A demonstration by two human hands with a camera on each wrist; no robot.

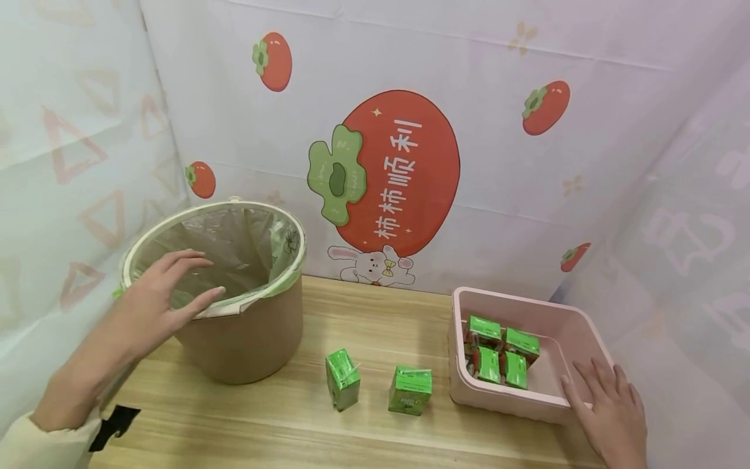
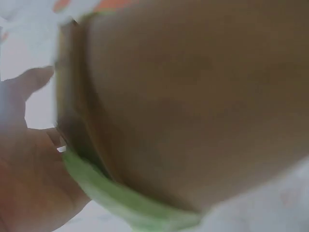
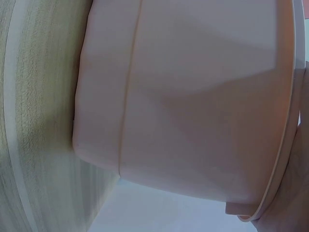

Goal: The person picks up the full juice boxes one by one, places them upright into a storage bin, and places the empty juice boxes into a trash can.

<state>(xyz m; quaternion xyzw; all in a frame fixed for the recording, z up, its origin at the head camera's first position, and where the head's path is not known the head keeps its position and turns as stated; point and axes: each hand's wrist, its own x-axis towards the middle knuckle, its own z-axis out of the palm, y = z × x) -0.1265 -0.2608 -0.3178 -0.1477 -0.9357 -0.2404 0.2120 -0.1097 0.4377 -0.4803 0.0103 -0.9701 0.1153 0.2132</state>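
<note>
My left hand (image 1: 153,306) is above the near-left rim of a brown bucket (image 1: 246,345), its fingers spread and holding nothing. A thin clear and green plastic bag (image 1: 234,241) lines that bucket, folded over its pale rim. On the front-right corner of a pink plastic bin (image 1: 506,402) rests my right hand (image 1: 615,413), fingers extended over the rim. Several green drink cartons (image 1: 485,330) sit in the bin's left part. Between bucket and bin, one green carton (image 1: 342,379) and a second carton (image 1: 410,391) stand on the table, straws attached on top.
The wood-grain table (image 1: 375,312) carries everything. Behind it hangs a white cloth (image 1: 492,169) printed with red persimmons and a rabbit; more cloth closes off the left and right sides. A black strap piece (image 1: 114,426) shows by my left sleeve (image 1: 53,443).
</note>
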